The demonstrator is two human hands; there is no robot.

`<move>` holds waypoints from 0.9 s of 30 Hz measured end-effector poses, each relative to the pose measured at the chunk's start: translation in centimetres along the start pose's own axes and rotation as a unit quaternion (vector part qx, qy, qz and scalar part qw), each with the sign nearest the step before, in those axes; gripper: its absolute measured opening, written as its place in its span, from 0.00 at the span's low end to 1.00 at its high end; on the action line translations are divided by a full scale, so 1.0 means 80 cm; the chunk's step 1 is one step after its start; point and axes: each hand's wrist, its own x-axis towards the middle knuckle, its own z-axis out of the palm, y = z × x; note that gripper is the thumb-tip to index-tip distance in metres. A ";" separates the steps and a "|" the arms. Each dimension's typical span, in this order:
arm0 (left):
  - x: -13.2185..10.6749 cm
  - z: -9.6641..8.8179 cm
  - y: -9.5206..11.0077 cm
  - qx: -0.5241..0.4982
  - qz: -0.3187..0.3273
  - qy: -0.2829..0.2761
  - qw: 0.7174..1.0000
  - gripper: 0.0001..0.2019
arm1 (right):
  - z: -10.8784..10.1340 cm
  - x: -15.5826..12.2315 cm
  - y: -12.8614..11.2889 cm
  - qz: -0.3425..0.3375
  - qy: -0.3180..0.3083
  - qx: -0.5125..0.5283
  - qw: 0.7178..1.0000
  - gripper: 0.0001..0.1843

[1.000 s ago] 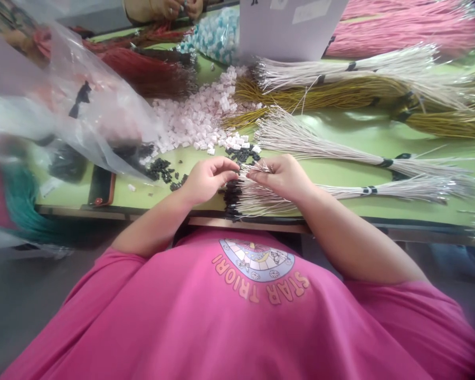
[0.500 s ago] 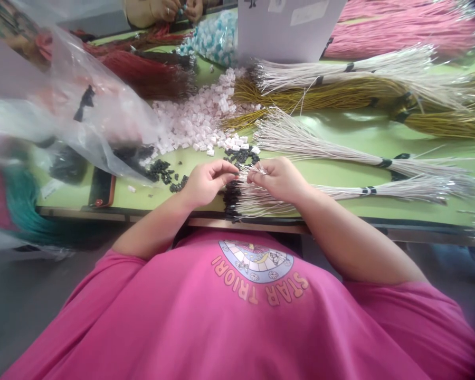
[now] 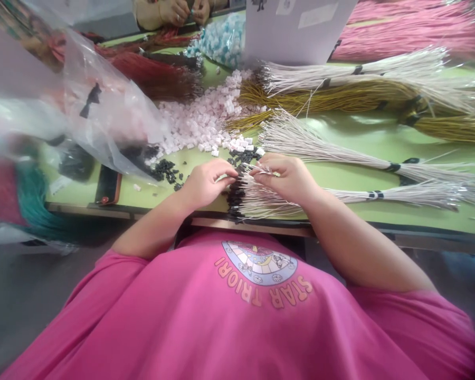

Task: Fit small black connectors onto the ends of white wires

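My left hand is closed, thumb and forefinger brought together over a strip of black pieces; whatever is in the pinch is too small to make out. Facing it, my right hand pinches a few white wires by their ends. Below both hands lies a bundle of white wires, its left ends meeting a dense row of small black connectors. Loose black connectors lie just beyond my fingertips.
A heap of small white housings spreads beyond the hands. More white wire bundles, yellow wires and pink wires lie on the right. On the left are a clear plastic bag and a dark phone-like object. Another person's hands work across the table.
The whole scene has shifted slightly right in view. My right hand's fingers are a little more stretched out, and the white wire ends between them show more. My left hand keeps its pinch.
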 end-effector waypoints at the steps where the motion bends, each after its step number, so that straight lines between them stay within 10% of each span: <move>1: -0.001 -0.012 -0.006 0.033 -0.016 -0.003 0.999 0.08 | -0.003 0.000 0.001 -0.005 0.010 0.015 1.000 0.10; 6: -0.018 -0.067 -0.056 0.243 -0.161 -0.070 0.954 0.12 | -0.012 -0.002 0.002 0.075 -0.025 0.067 0.995 0.10; 11: -0.036 -0.077 -0.088 0.293 -0.201 -0.150 0.923 0.14 | -0.012 -0.001 0.001 0.105 -0.056 0.135 0.984 0.08; 27: -0.015 -0.066 -0.059 0.213 -0.156 -0.114 0.958 0.14 | -0.002 0.001 -0.008 0.102 -0.030 -0.001 0.994 0.08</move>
